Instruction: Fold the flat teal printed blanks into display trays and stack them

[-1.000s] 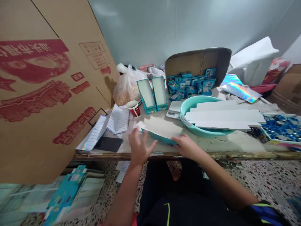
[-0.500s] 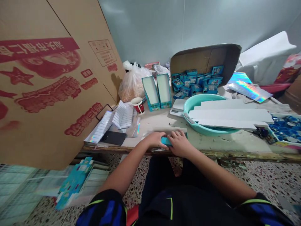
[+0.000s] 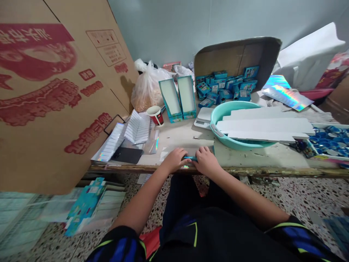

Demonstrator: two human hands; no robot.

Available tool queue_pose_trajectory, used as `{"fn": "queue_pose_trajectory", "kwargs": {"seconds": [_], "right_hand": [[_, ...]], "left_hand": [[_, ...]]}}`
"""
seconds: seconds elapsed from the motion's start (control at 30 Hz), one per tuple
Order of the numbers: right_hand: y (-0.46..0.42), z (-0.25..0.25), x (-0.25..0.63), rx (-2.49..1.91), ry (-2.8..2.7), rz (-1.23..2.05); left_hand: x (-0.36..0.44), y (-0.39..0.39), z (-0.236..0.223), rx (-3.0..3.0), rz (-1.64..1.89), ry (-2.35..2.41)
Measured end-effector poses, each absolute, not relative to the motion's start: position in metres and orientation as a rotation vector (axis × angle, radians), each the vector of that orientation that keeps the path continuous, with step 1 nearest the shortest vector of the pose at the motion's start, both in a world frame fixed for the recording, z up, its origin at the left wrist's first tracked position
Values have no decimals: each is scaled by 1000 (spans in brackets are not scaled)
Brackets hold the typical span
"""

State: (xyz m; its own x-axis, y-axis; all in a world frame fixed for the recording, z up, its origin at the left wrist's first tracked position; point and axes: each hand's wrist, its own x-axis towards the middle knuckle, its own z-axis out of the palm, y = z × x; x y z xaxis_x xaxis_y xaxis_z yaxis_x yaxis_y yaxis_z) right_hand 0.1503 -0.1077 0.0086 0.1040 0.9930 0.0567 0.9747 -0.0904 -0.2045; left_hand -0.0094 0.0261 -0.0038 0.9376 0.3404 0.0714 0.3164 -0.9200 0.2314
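My left hand (image 3: 173, 160) and my right hand (image 3: 206, 162) meet at the table's front edge, fingers curled and pressed onto a flat teal carton (image 3: 190, 158). Only a thin teal strip of it shows between the two hands. Two upright teal display boxes (image 3: 178, 97) stand behind, beside a red paper cup (image 3: 156, 115). A teal basin (image 3: 231, 140) with long white card strips (image 3: 265, 125) across it sits to the right of my hands.
A large printed cardboard box (image 3: 54, 87) walls off the left. An open carton of small blue boxes (image 3: 226, 89) stands at the back. A tray of blue caps (image 3: 331, 140) is far right. Striped sheets (image 3: 122, 136), a black phone (image 3: 127, 155) and a plastic bag (image 3: 148, 89) lie left.
The carton was open and lifted between my hands; I have folded it down flat and both hands have closed together over it at the table edge.
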Motion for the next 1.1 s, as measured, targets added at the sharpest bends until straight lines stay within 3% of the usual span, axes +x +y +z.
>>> {"fn": "queue_pose_trajectory", "kwargs": {"seconds": [0.4,0.87,0.97,1.1], "right_hand": [[-109,16,153,-2165,-2145,378],[-114,13,152,-2041,-2086,328],[-130,26,164,-1833,-2091,217],[-155,54,186,-1471,-1556,-211]], "left_hand": [[5,9,-3,3031,-350,782],[-6,4,9,2972,-99,908],[-13,10,29,2898,118,965],[-21,9,58,2089,935,992]]}}
